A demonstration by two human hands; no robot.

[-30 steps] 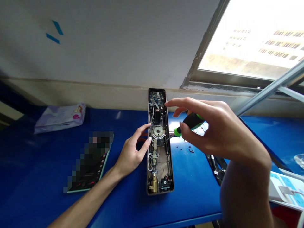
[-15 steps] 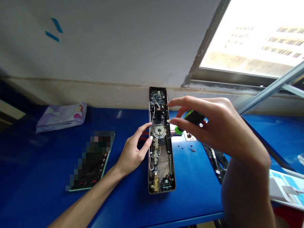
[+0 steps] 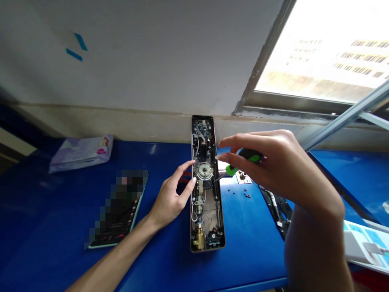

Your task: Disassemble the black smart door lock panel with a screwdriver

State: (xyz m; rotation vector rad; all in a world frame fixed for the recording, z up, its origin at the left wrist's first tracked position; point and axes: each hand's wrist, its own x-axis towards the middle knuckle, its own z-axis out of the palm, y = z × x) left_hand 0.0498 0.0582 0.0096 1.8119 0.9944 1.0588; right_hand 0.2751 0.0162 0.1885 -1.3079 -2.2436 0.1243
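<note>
Head view: the left hand (image 3: pixel 173 198) rests, fingers spread and unclenched, against the long black rectangular uncovered housing (image 3: pixel 211 209) on the glossy blue desk (image 3: pixel 249 239). The right hand (image 3: pixel 276 166) grasps the green-and-black screwdriver (image 3: pixel 232 170); its thumb has extended toward the housing since one second earlier.

A blue table (image 3: pixel 164 259) carries an open casing (image 3: pixel 212 213), slim screen (image 3: pixel 121 215), packet (image 3: pixel 80 153) — and small dark pieces (image 3: pixel 247 196).

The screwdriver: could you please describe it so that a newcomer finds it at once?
On the blue table lies a long, open housing. Beside its right edge, the right hand holds the screwdriver, set apart by its black and bright-green handle.
</note>
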